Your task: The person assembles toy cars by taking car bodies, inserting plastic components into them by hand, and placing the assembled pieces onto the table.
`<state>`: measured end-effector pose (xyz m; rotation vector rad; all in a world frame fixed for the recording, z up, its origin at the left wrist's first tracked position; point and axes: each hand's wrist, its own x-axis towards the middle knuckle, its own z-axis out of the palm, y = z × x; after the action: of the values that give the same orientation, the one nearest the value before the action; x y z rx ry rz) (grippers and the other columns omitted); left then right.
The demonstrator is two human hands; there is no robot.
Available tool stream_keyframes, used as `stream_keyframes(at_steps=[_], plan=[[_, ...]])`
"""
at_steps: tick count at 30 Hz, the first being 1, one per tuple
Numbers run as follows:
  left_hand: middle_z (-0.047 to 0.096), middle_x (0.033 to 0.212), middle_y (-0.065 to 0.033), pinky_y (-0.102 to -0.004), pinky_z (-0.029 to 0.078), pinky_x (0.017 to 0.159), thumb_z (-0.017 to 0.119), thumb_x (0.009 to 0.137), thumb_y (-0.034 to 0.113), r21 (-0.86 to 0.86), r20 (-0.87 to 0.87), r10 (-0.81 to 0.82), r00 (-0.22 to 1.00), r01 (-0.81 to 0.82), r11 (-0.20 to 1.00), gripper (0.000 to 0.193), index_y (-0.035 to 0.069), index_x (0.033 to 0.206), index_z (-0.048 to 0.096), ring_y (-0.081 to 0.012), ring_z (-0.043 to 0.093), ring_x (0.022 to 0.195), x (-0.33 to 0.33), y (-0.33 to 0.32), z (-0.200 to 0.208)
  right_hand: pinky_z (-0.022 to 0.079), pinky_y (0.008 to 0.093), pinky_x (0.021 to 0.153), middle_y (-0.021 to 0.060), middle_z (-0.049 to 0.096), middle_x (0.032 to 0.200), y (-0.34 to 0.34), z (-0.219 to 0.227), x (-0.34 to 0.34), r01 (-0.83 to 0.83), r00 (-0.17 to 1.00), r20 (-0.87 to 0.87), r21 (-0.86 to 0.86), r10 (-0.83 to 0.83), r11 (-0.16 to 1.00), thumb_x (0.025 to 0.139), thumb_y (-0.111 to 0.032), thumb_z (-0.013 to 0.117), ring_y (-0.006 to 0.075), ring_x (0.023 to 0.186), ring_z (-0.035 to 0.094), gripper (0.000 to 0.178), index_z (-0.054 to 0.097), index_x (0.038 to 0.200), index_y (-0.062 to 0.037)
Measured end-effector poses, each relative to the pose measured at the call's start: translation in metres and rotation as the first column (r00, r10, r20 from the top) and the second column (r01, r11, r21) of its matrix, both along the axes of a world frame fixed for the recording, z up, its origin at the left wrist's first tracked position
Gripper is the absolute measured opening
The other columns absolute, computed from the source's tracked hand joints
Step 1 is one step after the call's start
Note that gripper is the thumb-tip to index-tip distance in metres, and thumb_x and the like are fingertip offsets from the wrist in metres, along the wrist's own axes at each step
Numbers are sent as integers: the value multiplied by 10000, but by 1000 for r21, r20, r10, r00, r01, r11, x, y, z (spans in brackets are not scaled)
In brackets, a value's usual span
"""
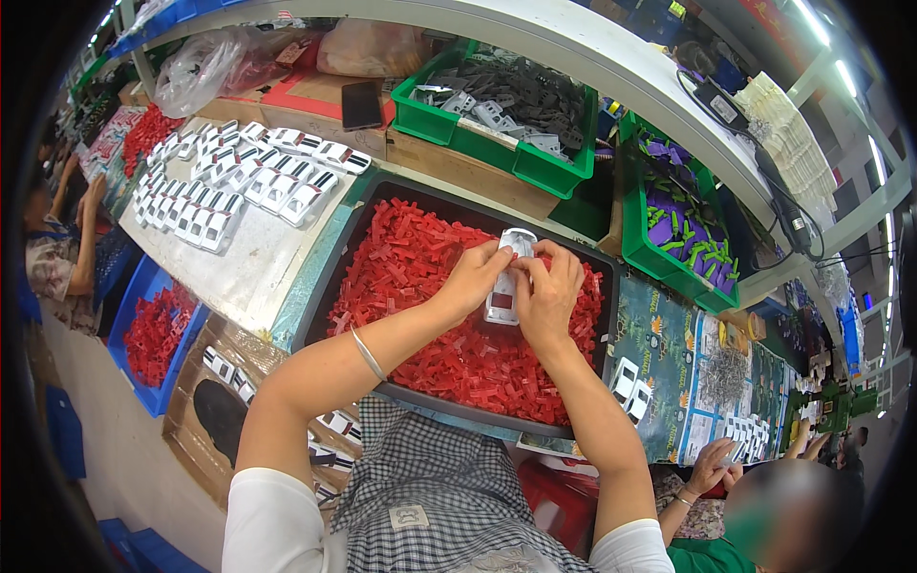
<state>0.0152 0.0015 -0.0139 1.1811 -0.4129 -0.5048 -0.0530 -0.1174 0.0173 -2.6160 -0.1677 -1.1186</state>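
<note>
Both hands meet on a white toy car body [502, 298], held over a black tray [458, 409]. My left hand [474, 274] pinches its upper left side with the fingertips. From the other side, my right hand [551, 289] is closed on the same car body, fingers bent over its upper right edge. A dark red patch shows near the car body's lower end. Whether a small part sits between the fingertips cannot be made out. Loose red plastic pieces [406, 258] fill the tray beneath both hands.
Rows of white toy car bodies [277, 181] cover a board at the left. A blue bin [153, 334] holds more red pieces. Beyond the tray stand green bins of grey parts [516, 91] and purple-green parts [683, 220]. Other people work at both sides; a shelf beam crosses above.
</note>
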Motion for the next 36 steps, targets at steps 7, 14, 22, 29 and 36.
stream_keyframes(at_steps=[7,14,22,29,36], plan=[[648,1017,-65,-254,480,780,530,936,79,17,47,12,999,-13,1000,225,-29,1125,587,-94,586,898,2,-3,-10,395,408,871,122,553,1078,-1,-2,-1,13,1000,-26,202,-8,979,721,-58,723,302,1018,513,404,552,1087,-52],[674,825,-124,-322,495,671,601,838,118,152,275,94,957,-140,979,265,-29,1058,624,-145,627,735,-6,-4,-5,500,281,805,126,577,1149,-17,-11,3,-84,929,-158,791,335,606,792,-3,656,155,992,576,500,479,1258,33],[627,717,-195,-391,465,583,609,821,179,335,466,94,880,-273,902,267,7,1024,634,-305,618,618,-14,0,9,484,262,818,83,619,1037,-19,-8,0,-28,907,-193,859,373,512,798,-16,677,130,943,588,382,550,1154,41],[632,715,-192,-387,474,583,628,804,167,270,435,137,890,-274,923,261,3,1006,640,-303,625,611,-16,1,12,470,248,826,78,607,1049,-17,0,-1,-16,889,-160,925,428,380,797,8,672,122,935,579,373,549,1148,38],[655,695,-149,-328,500,580,604,828,127,329,495,83,865,-275,903,246,-14,1027,636,-189,651,598,-15,3,12,469,245,832,76,602,1036,-17,-9,0,-56,882,-111,940,457,338,810,14,665,122,939,582,356,536,1142,32]])
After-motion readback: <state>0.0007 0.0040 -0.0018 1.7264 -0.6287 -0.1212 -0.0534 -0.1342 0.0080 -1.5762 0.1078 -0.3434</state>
